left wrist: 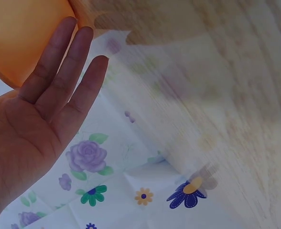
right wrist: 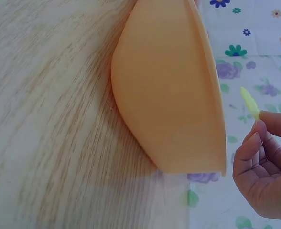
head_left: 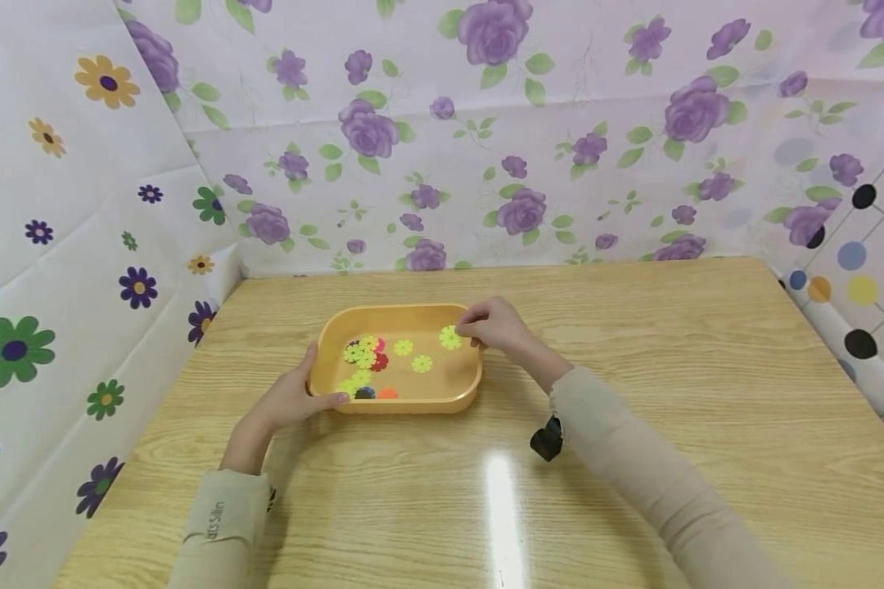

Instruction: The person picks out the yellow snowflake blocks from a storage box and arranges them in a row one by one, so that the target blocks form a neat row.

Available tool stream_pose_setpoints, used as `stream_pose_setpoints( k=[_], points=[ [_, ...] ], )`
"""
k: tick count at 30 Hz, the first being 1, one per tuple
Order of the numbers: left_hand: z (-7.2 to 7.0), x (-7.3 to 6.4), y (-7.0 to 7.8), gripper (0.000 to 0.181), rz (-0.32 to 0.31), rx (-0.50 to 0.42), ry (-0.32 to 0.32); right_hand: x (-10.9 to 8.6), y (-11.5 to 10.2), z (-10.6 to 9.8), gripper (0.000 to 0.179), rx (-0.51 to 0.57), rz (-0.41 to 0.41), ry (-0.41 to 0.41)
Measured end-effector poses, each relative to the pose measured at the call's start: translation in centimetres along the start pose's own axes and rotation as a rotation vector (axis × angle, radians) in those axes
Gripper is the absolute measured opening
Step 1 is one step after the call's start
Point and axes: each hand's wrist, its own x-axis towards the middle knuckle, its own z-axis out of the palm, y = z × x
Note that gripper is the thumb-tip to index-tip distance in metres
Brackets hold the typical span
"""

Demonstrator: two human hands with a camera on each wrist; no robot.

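Observation:
A shallow orange plastic tray [head_left: 405, 406] sits on the wooden table with several flower-shaped plastic discs inside. Most are yellow discs [head_left: 422, 364], clustered toward the left; a red disc [head_left: 379, 361], a dark blue disc [head_left: 365, 393] and an orange disc [head_left: 387, 393] lie among them. My left hand [head_left: 283, 401] holds the tray's left end, thumb over the front rim, fingers [left wrist: 66, 71] along the outer wall. Above the tray's right end, my right hand [head_left: 499, 327] pinches one yellow disc [right wrist: 249, 103] between thumb and forefinger, seen edge-on in the right wrist view.
The wooden table [head_left: 670, 352] extends to both sides of the tray. Behind it hangs a cloth [head_left: 442, 204] with purple roses, and a flower-print cloth [head_left: 81, 270] stands at the left. A black device [head_left: 547, 439] shows under the right sleeve.

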Motion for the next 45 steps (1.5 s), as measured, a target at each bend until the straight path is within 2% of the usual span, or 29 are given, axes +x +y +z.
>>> stream_pose_setpoints(
  k=[16, 31, 35, 45],
  points=[
    [0.0, 0.1, -0.2, 0.113, 0.003, 0.009, 0.002, -0.4, 2.3, -3.5, 0.017, -0.018, 0.036, 0.055],
    [0.0, 0.1, -0.2, 0.108, -0.009, 0.006, -0.002, 0.5, 5.0, -6.6, 0.022, 0.019, 0.121, 0.125],
    [0.1, 0.2, -0.3, 0.110, -0.008, 0.011, -0.002, 0.9, 5.8, -7.5, 0.024, 0.053, 0.152, 0.135],
    [0.0, 0.2, -0.3, 0.111, -0.014, 0.006, -0.006, 1.4, 6.9, -9.2, 0.028, 0.063, 0.211, 0.151]
  ],
)
